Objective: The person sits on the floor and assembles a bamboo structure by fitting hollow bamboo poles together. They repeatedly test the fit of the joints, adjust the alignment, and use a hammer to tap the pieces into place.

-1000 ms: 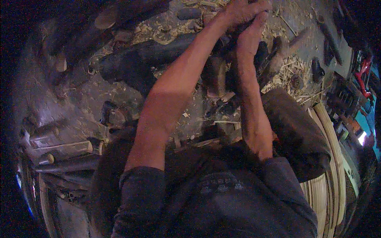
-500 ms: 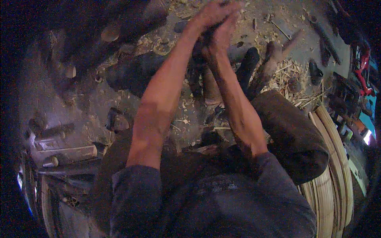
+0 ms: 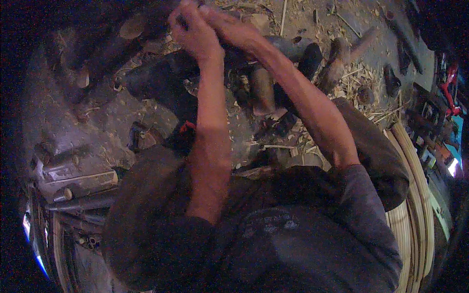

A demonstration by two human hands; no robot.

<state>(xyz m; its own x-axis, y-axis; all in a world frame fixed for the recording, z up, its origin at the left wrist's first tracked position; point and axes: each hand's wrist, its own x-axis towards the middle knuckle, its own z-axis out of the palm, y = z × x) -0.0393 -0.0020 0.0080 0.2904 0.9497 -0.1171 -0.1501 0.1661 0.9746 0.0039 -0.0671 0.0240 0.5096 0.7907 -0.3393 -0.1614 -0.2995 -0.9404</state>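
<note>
Both arms reach forward to the top edge of the head view. My left hand [image 3: 196, 38] is curled into a fist, with a small dark gap between its fingers. Close against it is my right hand [image 3: 230, 28], its fingers bent toward the left one. Whatever lies between the two hands is hidden or too dark to name. Beneath my wrists a dark, log-like shape [image 3: 293, 48] stretches across the floor. A short round wooden piece [image 3: 263, 90] stands just below my right wrist.
Wood chips and shavings [image 3: 354, 80] litter the floor [image 3: 112, 110]. Bundled pale strips [image 3: 413, 195] curve past my right knee [image 3: 376, 161]. At left are a pale wooden length [image 3: 83, 181] and dark pipes [image 3: 83, 201]. A red object [image 3: 447, 90] lies far right.
My two hands have moved left together along the top of the view. The left hand now shows as a fist, and my right forearm slants more to the left.
</note>
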